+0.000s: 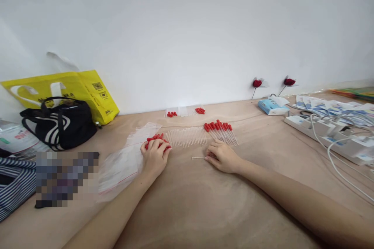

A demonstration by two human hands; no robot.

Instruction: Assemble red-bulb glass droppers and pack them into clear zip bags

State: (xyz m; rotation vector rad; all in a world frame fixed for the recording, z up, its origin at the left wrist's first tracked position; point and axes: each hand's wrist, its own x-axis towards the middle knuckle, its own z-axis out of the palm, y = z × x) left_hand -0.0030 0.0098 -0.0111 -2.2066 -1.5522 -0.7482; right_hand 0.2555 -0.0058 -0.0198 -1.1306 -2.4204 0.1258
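Note:
My left hand rests with curled fingers on a pile of red caps at the edge of clear plastic bags; whether it grips a cap is hidden. Between the fingertips of my right hand is a thin clear tube, lying level and pointing left. Beyond and between the hands lies a row of uncapped clear tubes. To its right, several red-capped tubes lie slanted side by side, just beyond my right hand.
Near the wall lies another bag with red caps. At the left stand a yellow bag and a black bag. A tissue pack, a white power strip and cables are at the right.

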